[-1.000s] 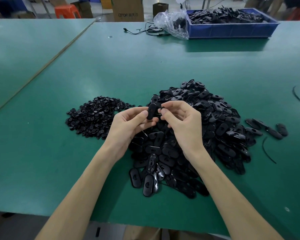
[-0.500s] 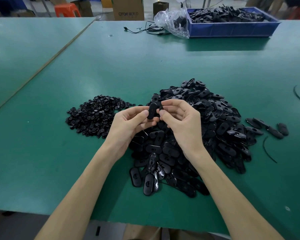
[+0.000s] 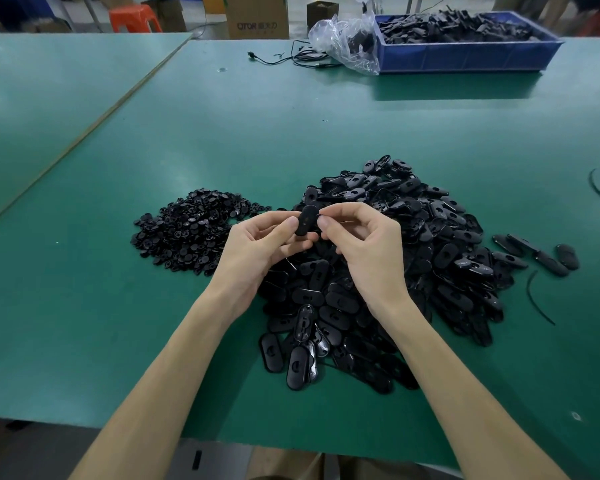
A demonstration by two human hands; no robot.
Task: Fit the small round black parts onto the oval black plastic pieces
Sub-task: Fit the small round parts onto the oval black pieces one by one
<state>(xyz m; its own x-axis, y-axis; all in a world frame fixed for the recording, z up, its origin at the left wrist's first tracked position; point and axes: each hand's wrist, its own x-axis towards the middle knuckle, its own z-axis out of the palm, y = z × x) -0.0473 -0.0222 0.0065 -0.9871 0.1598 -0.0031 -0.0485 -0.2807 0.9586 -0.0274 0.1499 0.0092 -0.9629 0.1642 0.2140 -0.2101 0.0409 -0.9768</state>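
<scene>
One oval black piece (image 3: 306,220) is held upright above the table between both hands. My left hand (image 3: 260,245) pinches its left edge with thumb and fingers. My right hand (image 3: 362,242) has its thumb and curled fingers at the piece's right edge. Whether a small round part sits in it is too small to tell. A heap of small round black parts (image 3: 191,228) lies to the left of my hands. A large heap of oval black pieces (image 3: 413,251) spreads beneath and to the right of them.
A few separate oval pieces (image 3: 537,254) lie in a row at the right, with thin black strips (image 3: 537,303) nearby. A blue bin of black parts (image 3: 465,43), a clear plastic bag (image 3: 347,39) and a black cable (image 3: 288,58) sit at the green table's (image 3: 84,306) far edge.
Both hands stay in place holding the oval piece. The fingers of my right hand have shifted slightly at its edge.
</scene>
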